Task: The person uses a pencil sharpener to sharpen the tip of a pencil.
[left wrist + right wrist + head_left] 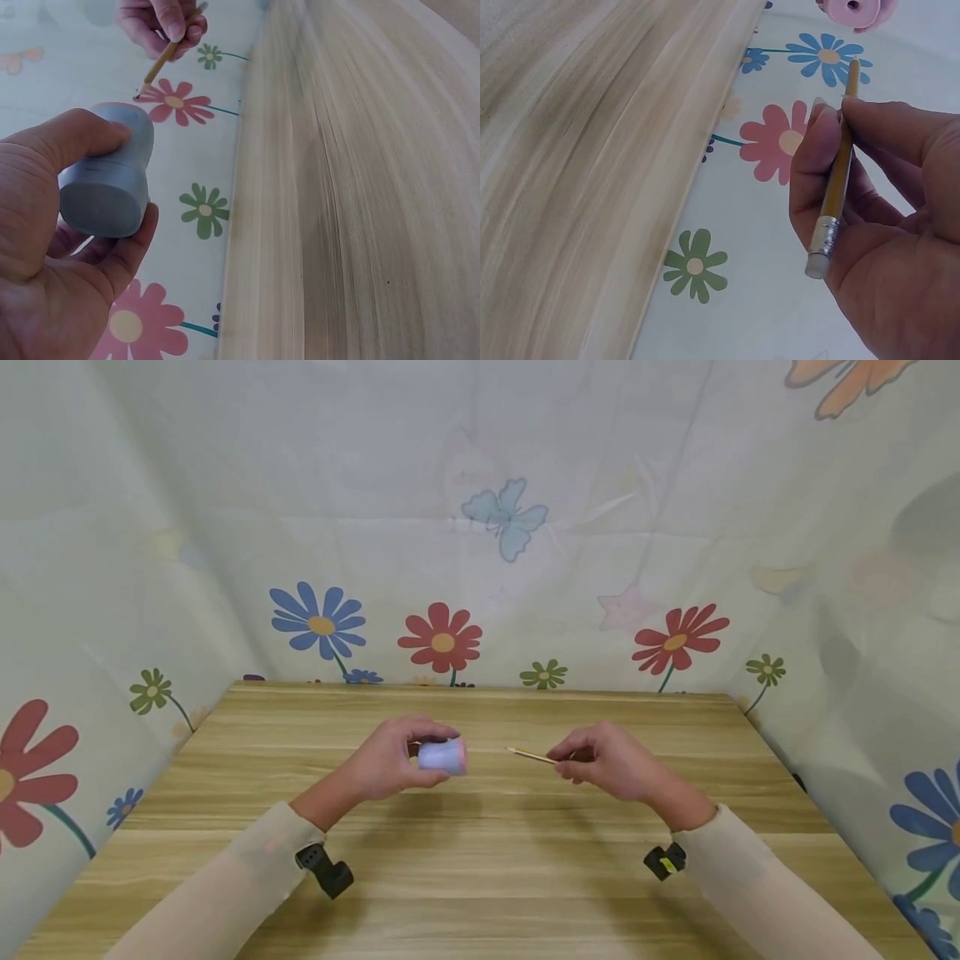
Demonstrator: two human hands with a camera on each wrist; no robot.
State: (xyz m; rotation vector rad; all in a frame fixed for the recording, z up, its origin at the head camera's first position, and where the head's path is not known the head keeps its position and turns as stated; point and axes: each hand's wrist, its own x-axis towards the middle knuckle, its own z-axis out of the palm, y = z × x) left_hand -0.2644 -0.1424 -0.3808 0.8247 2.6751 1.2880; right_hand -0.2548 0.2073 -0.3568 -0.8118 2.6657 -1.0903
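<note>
My left hand [393, 758] grips a small pencil sharpener [442, 757], with a blue-lavender body and a pink end face turned toward the right. In the right wrist view that pink face [853, 11] shows a small round hole. Between thumb and fingers of my right hand [606, 762] is a pencil [531, 754], its sharpened tip aimed at the sharpener across a short gap. The pencil's metal band and white eraser [818, 264] stick out toward the wrist. Both hands are held above the wooden table.
The wood-grain table [480, 877] spreads under both arms. Behind it and at its sides hangs a pale curtain [375, 460] printed with flowers and a butterfly. Each sleeve cuff carries a small black wrist camera [326, 870].
</note>
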